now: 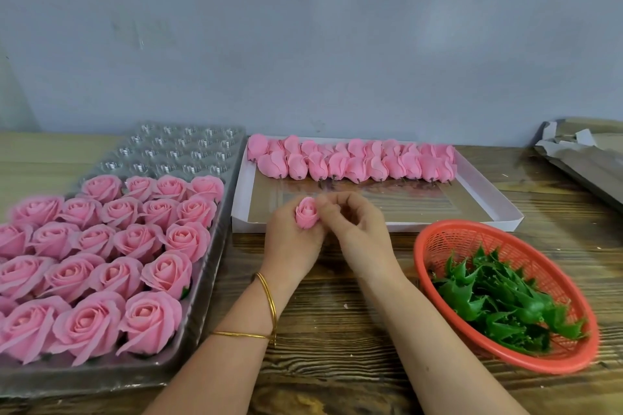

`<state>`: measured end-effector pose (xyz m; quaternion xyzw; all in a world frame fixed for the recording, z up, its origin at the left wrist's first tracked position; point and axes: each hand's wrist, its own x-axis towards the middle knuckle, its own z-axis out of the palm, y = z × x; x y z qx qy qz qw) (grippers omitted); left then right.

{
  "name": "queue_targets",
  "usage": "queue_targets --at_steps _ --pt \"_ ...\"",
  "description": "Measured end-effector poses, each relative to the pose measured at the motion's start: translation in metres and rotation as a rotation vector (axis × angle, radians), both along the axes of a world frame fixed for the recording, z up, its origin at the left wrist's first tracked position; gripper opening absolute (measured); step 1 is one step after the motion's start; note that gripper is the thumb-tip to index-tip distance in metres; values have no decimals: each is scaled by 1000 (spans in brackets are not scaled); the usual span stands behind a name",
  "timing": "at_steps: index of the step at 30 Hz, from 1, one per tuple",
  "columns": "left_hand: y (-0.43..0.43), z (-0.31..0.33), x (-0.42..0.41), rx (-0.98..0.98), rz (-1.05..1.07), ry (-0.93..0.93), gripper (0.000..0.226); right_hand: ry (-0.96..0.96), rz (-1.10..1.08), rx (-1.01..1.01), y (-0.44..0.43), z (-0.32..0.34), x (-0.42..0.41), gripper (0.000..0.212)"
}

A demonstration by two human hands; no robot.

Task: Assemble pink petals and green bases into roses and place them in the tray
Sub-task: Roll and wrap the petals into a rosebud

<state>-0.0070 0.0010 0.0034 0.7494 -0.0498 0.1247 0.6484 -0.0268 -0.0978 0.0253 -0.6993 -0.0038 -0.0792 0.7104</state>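
Small pink petal bud (306, 216), soft-looking, rolled tight: held between both hands, roughly upright, open tip toward the camera, stem end down into the left palm. Underside hidden; cannot tell whether a green base is fitted yet.

Left hand (292, 241): fingers curled round the lower half of the bud, gripping it. Right hand (352, 224): fingers curled in, fingertips (323, 203) pinching the bud's right outer petal; nothing else held. Judged step: petals being spread.

Relation governing the coming move: clear plastic cupped tray (220, 246) just left of the left hand, near rows filled with finished pink roses (148, 239), vacant cups (188, 145) only at the far end, beyond and left of that hand. Left hand nearer; forward-left reach likely needed.

Close to the right of the right hand: round red plastic mesh basket (472, 223) of spiky green plastic bases (499, 300). Beyond both hands: shallow white cardboard box (404, 225), row of unworked pink buds (354, 163) along its far side. All on brown wooden plank table (337, 330).
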Motion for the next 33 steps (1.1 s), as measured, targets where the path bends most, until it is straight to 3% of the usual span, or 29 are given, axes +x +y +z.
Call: queue_targets --at_steps 3,8,14,22,33 --pt "-2 0 -1 -56 55 3 15 46 14 160 -1 2 1 14" --pt "0 -1 2 -61 113 -40 13 -43 68 -69 -3 -2 1 38" --pt "-5 -1 0 -192 22 18 14 -141 197 -266 -5 -3 -1 49" --pt "-3 2 -4 -278 -95 68 11 -149 80 -363 -4 -4 -4 63" --pt "0 0 -2 -231 -102 42 17 -103 208 -332 -6 -6 -2 66"
